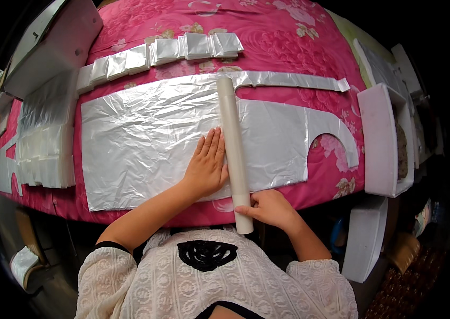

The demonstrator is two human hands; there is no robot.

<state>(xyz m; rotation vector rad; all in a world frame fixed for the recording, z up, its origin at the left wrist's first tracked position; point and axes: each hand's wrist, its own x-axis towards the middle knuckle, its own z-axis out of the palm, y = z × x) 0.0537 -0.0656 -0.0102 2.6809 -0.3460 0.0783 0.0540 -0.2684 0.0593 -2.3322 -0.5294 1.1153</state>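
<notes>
A thin silvery-white plastic apron (pixel 140 143) lies spread and creased, with a curved neck cutout at its right end and a long strap (pixel 288 80) along the far side. Across it, from far edge to near, rests a pale, smooth tube (pixel 234 138). My left hand (pixel 207 166) lies flat on the apron just left of the tube, fingers stretched out and its thumb side close against it. My right hand (pixel 271 209) is closed round the tube's near end, thumb on top; its other fingers are partly hidden beneath.
Folded plastic packets (pixel 167 50) form a row beyond the apron. A thick stack of clear plastic sheets (pixel 47 133) lies at left, near a white box (pixel 57 48). An open white foam box (pixel 376 141) stands at right. Beneath everything is a pink floral cloth (pixel 283 50).
</notes>
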